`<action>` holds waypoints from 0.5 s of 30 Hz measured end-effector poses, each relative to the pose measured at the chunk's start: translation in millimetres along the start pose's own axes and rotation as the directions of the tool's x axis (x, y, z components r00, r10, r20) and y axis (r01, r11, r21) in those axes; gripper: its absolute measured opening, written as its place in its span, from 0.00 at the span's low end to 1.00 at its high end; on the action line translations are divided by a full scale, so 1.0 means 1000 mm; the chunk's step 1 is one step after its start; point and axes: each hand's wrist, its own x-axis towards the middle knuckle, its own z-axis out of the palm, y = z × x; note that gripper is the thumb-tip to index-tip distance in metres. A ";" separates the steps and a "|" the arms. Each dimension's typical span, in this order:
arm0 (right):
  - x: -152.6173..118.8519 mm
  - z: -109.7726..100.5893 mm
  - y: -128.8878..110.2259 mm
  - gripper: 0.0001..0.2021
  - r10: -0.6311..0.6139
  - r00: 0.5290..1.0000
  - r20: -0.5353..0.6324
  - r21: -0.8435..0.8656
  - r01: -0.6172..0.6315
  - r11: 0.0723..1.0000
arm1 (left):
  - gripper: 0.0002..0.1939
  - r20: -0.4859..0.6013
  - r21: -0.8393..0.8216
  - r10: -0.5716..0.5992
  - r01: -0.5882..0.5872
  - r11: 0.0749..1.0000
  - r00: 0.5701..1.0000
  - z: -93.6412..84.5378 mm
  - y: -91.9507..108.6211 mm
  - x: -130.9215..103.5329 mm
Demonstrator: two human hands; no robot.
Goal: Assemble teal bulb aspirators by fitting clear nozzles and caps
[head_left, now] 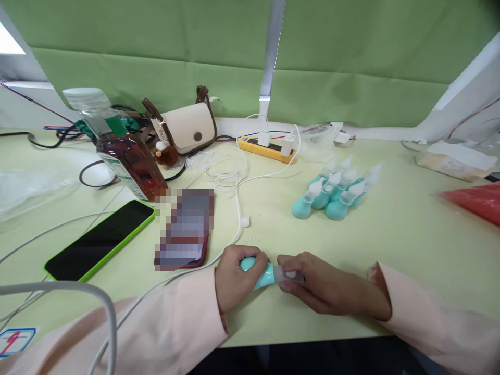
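Observation:
Near the table's front edge, my left hand [242, 276] is wrapped round the teal bulb of a bulb aspirator [265, 277], which lies about level and points right. My right hand [312, 278] pinches the clear cap [297, 276] at its tip end, where a white nozzle shows faintly through. I cannot tell whether the cap is fully seated. Beyond my hands, several similar teal aspirators [336, 208] with white nozzles stand in a close cluster, tilted to the right.
Left of my hands lie a blurred red-edged phone [205, 247] and a green-cased phone [101, 239]. Behind them are a bottle of brown liquid [135, 161], a cream handbag [191, 127] and a yellow power strip [269, 151]. A white cable [238, 203] crosses the table. Red plastic [476, 203] lies right.

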 end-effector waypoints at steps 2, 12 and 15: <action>0.001 0.000 0.000 0.01 -0.050 0.999 0.019 -0.047 0.051 0.998 | 0.14 0.008 0.011 0.012 -0.012 1.000 1.000 0.000 -0.001 0.000; -0.001 0.004 -0.002 0.08 0.038 0.998 -0.048 0.141 -0.031 0.990 | 0.15 -0.004 0.037 0.101 -0.101 0.994 0.995 0.002 -0.005 0.002; -0.001 0.003 -0.003 0.08 0.121 0.993 -0.017 0.257 -0.113 0.960 | 0.16 -0.023 0.060 0.136 -0.135 0.989 0.990 0.002 -0.004 0.001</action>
